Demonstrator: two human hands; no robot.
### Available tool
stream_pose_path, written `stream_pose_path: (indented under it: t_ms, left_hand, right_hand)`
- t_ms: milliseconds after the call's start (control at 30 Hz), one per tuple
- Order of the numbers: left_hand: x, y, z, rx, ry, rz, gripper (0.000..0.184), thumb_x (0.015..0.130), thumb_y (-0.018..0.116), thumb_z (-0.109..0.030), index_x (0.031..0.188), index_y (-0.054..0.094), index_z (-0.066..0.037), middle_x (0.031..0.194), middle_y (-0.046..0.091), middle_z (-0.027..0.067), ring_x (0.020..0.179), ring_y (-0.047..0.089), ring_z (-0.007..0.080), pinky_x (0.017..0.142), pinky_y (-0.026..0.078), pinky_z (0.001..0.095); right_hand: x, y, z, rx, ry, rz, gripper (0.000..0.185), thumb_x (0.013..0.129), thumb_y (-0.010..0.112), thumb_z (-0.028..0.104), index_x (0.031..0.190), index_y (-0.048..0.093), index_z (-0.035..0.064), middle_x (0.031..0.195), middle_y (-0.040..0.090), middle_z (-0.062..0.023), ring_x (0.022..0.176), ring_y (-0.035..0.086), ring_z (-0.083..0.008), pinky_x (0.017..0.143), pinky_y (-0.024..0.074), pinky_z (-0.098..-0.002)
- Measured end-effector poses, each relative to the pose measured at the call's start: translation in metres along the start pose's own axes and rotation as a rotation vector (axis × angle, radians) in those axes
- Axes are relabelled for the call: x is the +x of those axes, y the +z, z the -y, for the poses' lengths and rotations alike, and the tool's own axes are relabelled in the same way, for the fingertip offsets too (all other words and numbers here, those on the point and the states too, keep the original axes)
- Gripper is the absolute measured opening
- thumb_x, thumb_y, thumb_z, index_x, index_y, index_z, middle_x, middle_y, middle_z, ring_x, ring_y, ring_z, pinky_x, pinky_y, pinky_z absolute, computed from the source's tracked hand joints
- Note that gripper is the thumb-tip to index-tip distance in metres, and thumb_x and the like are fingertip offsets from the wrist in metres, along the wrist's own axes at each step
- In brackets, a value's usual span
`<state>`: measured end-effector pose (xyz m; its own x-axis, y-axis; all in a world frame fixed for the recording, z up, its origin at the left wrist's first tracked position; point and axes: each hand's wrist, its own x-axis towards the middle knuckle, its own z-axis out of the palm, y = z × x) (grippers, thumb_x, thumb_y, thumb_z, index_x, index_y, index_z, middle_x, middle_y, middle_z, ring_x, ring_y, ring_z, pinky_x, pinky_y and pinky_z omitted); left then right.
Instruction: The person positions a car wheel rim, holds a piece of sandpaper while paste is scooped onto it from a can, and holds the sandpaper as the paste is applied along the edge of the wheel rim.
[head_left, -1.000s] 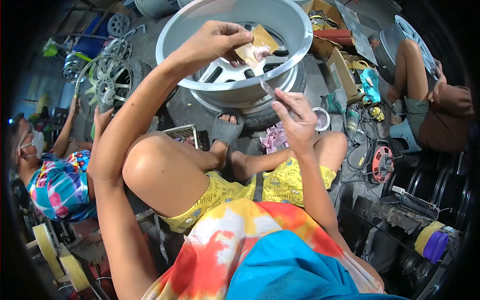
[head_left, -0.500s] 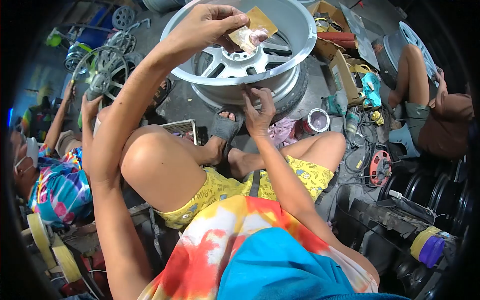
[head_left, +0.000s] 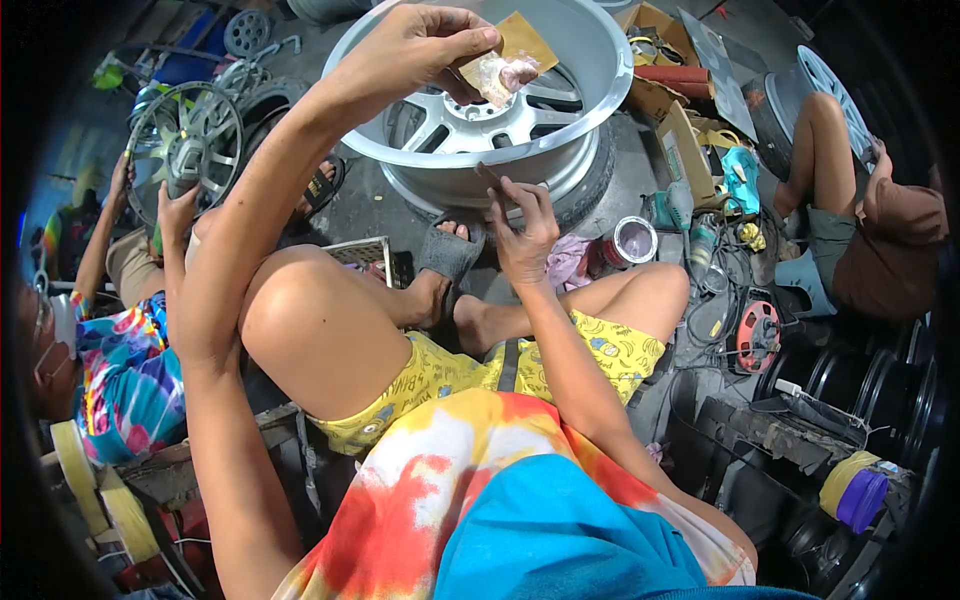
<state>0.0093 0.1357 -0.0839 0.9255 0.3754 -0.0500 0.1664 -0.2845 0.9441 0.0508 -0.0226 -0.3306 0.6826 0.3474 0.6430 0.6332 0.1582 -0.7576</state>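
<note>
My left hand [head_left: 440, 48] pinches a tan sheet [head_left: 530, 40], perhaps sandpaper or card, with a lump of whitish-pink paste [head_left: 503, 78] on it. It hangs above a silver wheel rim [head_left: 622, 75], which lies face up on a tire [head_left: 597, 175]. Near the rim's front edge, my right hand [head_left: 527, 232] is closed on a small, thin, dark flat piece [head_left: 489, 177], its tip close to the lip. From this angle I cannot tell whether the tip touches the metal.
An open can [head_left: 632, 241] and a pink cloth [head_left: 567, 258] stand right of my foot. Farther right are a cardboard box [head_left: 683, 150], power tools and cables. On the left another person holds a wheel [head_left: 188, 150]; a second person sits at the right beside another rim [head_left: 835, 95].
My right hand has turned slightly, so the dark piece shows more plainly at the rim's lip. The left hand stays nearly still. The person at left has shifted the wheel.
</note>
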Motion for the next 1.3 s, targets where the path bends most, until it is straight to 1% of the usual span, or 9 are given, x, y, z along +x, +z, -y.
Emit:
stream_pose_path:
  t_ms: [233, 533, 833, 1033, 1100, 1167, 1200, 1233, 1300]
  left_hand:
    - [-0.005, 0.0, -0.004, -0.001, -0.009, -0.007, 0.028, 0.1, 0.058, -0.023, 0.102, 0.067, 0.003, 0.087, 0.067, 0.0043, 0.074, 0.064, 0.0113, 0.067, 0.057, 0.0271]
    - [-0.004, -0.008, 0.008, 0.142, 0.105, 0.038, 0.032, 0.099, 0.061, -0.034, 0.106, 0.069, -0.004, 0.092, 0.069, 0.0012, 0.08, 0.066, 0.0072, 0.068, 0.056, 0.0247]
    - [-0.015, 0.002, 0.005, 0.105, 0.11, 0.036, 0.032, 0.099, 0.06, -0.034, 0.103, 0.068, -0.003, 0.09, 0.069, 0.0012, 0.079, 0.066, 0.007, 0.067, 0.056, 0.0245]
    - [-0.018, 0.005, 0.005, 0.117, 0.103, 0.01, 0.032, 0.099, 0.06, -0.033, 0.104, 0.068, -0.003, 0.09, 0.069, 0.0019, 0.078, 0.067, 0.0079, 0.068, 0.057, 0.0251]
    - [-0.019, 0.007, 0.003, 0.124, 0.094, -0.001, 0.032, 0.099, 0.061, -0.033, 0.104, 0.068, -0.002, 0.089, 0.069, 0.002, 0.079, 0.068, 0.0084, 0.068, 0.057, 0.0252]
    - [-0.021, 0.011, -0.002, 0.116, 0.068, -0.006, 0.032, 0.098, 0.061, -0.032, 0.104, 0.069, -0.002, 0.089, 0.069, 0.0013, 0.079, 0.067, 0.0082, 0.068, 0.056, 0.0245]
    - [-0.022, 0.014, -0.005, 0.12, 0.068, -0.009, 0.032, 0.098, 0.061, -0.032, 0.104, 0.069, -0.002, 0.089, 0.069, 0.0013, 0.079, 0.067, 0.0082, 0.068, 0.056, 0.0245]
    - [-0.023, 0.019, -0.006, 0.113, 0.069, -0.001, 0.031, 0.098, 0.062, -0.032, 0.104, 0.069, -0.002, 0.088, 0.069, 0.0011, 0.078, 0.067, 0.008, 0.068, 0.056, 0.0243]
    - [-0.025, 0.028, -0.011, 0.115, 0.071, 0.002, 0.031, 0.098, 0.062, -0.032, 0.105, 0.069, -0.002, 0.087, 0.068, 0.001, 0.078, 0.067, 0.0079, 0.067, 0.056, 0.0241]
  right_hand:
    - [-0.001, -0.017, -0.006, -0.07, 0.012, -0.024, 0.028, 0.077, 0.076, 0.001, 0.105, 0.069, 0.0004, 0.092, 0.064, -0.0139, 0.078, 0.066, -0.0286, 0.071, 0.0533, -0.0376]
    - [0.008, -0.018, 0.016, -0.064, -0.031, 0.068, 0.032, 0.075, 0.075, -0.001, 0.106, 0.069, -0.0002, 0.09, 0.062, -0.0129, 0.076, 0.064, -0.0273, 0.068, 0.0531, -0.0371]
    - [-0.002, -0.031, 0.01, -0.065, -0.017, -0.004, 0.029, 0.079, 0.074, 0.003, 0.107, 0.068, -0.0012, 0.088, 0.06, -0.0129, 0.076, 0.061, -0.0266, 0.068, 0.0516, -0.037]
    - [-0.013, -0.045, 0.002, -0.015, 0.093, 0.089, 0.026, 0.081, 0.071, 0.001, 0.106, 0.068, -0.0019, 0.091, 0.062, -0.0137, 0.08, 0.063, -0.0262, 0.071, 0.0515, -0.0365]
    - [-0.014, -0.061, -0.003, -0.043, 0.029, 0.085, 0.022, 0.084, 0.069, 0.0, 0.105, 0.068, -0.0017, 0.09, 0.063, -0.0138, 0.079, 0.064, -0.0261, 0.072, 0.051, -0.0349]
    - [-0.016, -0.079, -0.007, -0.008, 0.231, 0.122, 0.018, 0.086, 0.066, 0.0, 0.104, 0.069, -0.0014, 0.086, 0.064, -0.0138, 0.075, 0.065, -0.0252, 0.07, 0.0502, -0.0326]
    - [-0.018, -0.085, -0.015, 0.031, 0.306, 0.096, 0.015, 0.09, 0.065, 0.002, 0.103, 0.069, -0.0014, 0.083, 0.066, -0.011, 0.073, 0.066, -0.0189, 0.068, 0.0497, -0.0292]
    - [-0.016, -0.092, -0.016, 0.035, 0.303, 0.097, 0.015, 0.09, 0.065, 0.002, 0.103, 0.069, -0.0014, 0.083, 0.066, -0.011, 0.073, 0.066, -0.0189, 0.068, 0.0497, -0.0292]
    - [-0.009, -0.107, -0.016, 0.297, 0.456, 0.02, 0.015, 0.093, 0.064, 0.005, 0.105, 0.07, -0.0018, 0.084, 0.067, -0.0082, 0.072, 0.065, -0.0127, 0.067, 0.0499, -0.0265]
